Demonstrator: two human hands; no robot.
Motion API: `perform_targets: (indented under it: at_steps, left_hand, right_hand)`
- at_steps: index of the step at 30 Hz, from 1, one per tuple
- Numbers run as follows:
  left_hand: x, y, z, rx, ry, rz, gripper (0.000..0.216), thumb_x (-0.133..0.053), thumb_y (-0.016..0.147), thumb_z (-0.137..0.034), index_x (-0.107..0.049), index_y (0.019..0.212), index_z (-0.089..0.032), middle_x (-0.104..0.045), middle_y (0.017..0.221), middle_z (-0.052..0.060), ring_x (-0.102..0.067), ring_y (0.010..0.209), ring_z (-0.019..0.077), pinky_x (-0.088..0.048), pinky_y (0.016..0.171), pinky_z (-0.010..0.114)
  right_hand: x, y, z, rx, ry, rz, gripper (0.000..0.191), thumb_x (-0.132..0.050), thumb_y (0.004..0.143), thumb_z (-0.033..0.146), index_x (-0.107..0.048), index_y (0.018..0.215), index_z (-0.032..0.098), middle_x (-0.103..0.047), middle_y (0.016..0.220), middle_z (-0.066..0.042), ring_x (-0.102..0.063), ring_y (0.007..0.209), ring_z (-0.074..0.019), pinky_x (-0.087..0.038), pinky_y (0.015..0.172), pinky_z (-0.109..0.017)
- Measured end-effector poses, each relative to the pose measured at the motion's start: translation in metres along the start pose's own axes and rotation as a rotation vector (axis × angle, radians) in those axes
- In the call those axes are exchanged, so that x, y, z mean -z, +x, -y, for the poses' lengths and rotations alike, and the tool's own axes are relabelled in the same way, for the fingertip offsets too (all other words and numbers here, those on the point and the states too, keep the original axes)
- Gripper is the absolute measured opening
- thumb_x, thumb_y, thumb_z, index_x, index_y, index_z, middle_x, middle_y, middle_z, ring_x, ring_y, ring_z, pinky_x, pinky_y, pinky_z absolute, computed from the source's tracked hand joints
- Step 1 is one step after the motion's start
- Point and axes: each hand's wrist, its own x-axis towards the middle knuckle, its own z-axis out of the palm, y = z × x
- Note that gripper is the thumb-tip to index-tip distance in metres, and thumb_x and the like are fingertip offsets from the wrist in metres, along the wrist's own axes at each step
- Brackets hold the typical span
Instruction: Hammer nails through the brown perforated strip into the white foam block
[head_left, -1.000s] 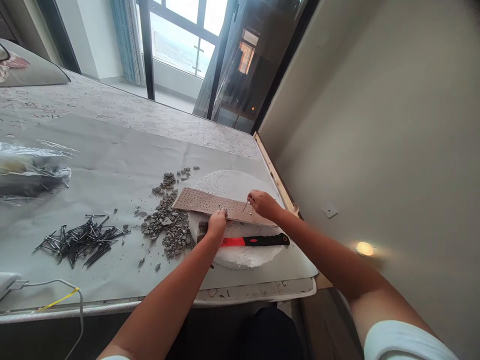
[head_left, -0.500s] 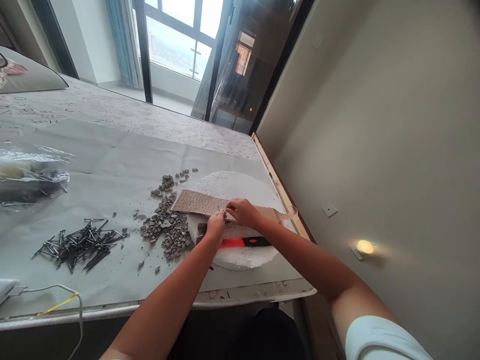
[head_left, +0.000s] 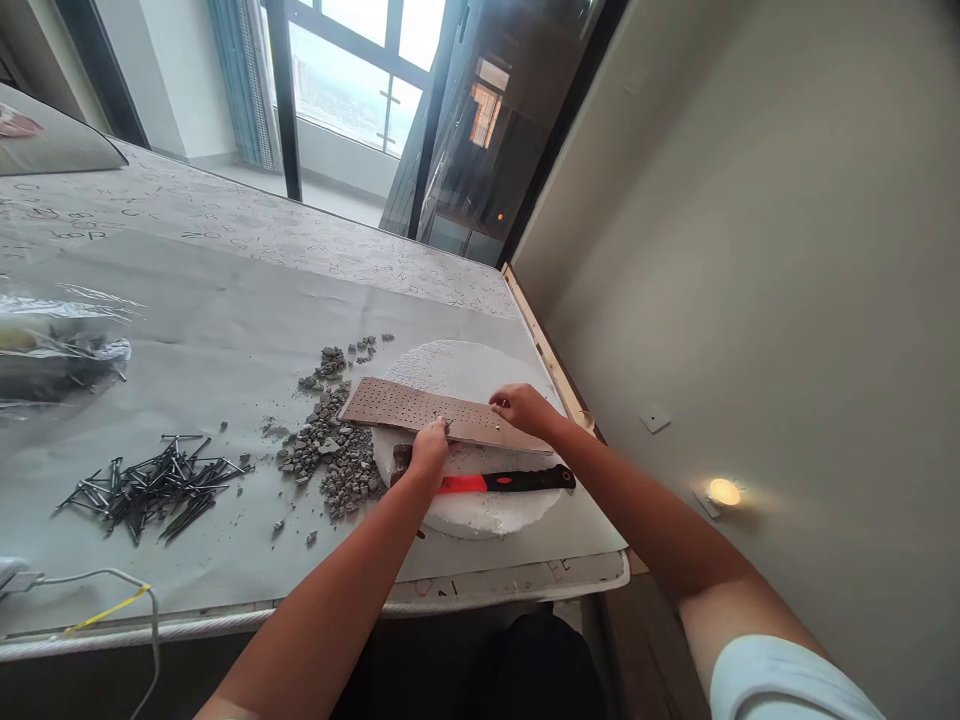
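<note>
A brown board full of small holes lies across a round white foam disc on the table. My left hand is closed, its fingertips pinching at the board's near edge. My right hand rests on the board's right part with curled fingers; anything it holds is too small to make out. A hammer with a red and black handle lies on the disc just below the board, between my two arms.
A heap of grey gravel sits left of the disc. A pile of dark nails lies further left, with a plastic bag behind it. A white cable runs along the table's near edge. A wall stands to the right.
My right hand went left to meet my left hand at the board's middle, then moved back right along the board. My left hand stayed at the near edge.
</note>
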Motion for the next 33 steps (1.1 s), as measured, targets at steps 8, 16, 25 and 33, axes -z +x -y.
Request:
perform_targets:
  at_steps: [8, 16, 25, 33]
  left_hand:
    - [0.0, -0.003, -0.001, -0.027, 0.035, 0.016, 0.02, -0.052, 0.08, -0.021, -0.052, 0.061, -0.016, -0.049, 0.065, 0.0, -0.048, 0.061, 0.0106, -0.05, 0.059, 0.026]
    - [0.001, 0.0, 0.001, -0.027, 0.049, 0.022, 0.02, -0.052, 0.08, -0.022, -0.05, 0.061, -0.016, -0.045, 0.063, -0.002, -0.046, 0.059, 0.0099, -0.05, 0.062, 0.027]
    - [0.003, 0.001, 0.003, -0.023, 0.072, 0.036, 0.023, -0.056, 0.079, -0.026, -0.048, 0.059, -0.016, -0.042, 0.062, -0.003, -0.046, 0.06, 0.0103, -0.05, 0.064, 0.028]
    - [0.003, 0.001, 0.004, -0.03, 0.049, 0.007, 0.018, -0.055, 0.079, -0.021, -0.051, 0.063, -0.016, -0.046, 0.065, -0.002, -0.047, 0.063, 0.0103, -0.05, 0.062, 0.025]
  right_hand:
    - [-0.015, -0.016, -0.002, 0.094, -0.25, 0.195, 0.024, -0.047, 0.082, 0.013, -0.071, 0.08, 0.01, -0.069, 0.088, -0.014, -0.064, 0.077, -0.0191, -0.042, 0.065, -0.025]
    - [-0.015, -0.01, 0.004, 0.174, -0.357, 0.268, 0.025, -0.046, 0.078, 0.004, -0.068, 0.088, 0.008, -0.068, 0.091, -0.015, -0.064, 0.081, -0.0215, -0.043, 0.066, -0.027]
    - [-0.011, -0.002, 0.008, 0.143, -0.369, 0.296, 0.023, -0.047, 0.077, 0.015, -0.068, 0.084, 0.009, -0.069, 0.09, -0.017, -0.064, 0.079, -0.0231, -0.043, 0.066, -0.028]
    - [-0.009, 0.001, 0.008, 0.046, -0.35, 0.337, 0.027, -0.046, 0.081, 0.023, -0.069, 0.09, 0.011, -0.069, 0.094, -0.016, -0.065, 0.085, -0.0251, -0.045, 0.067, -0.029]
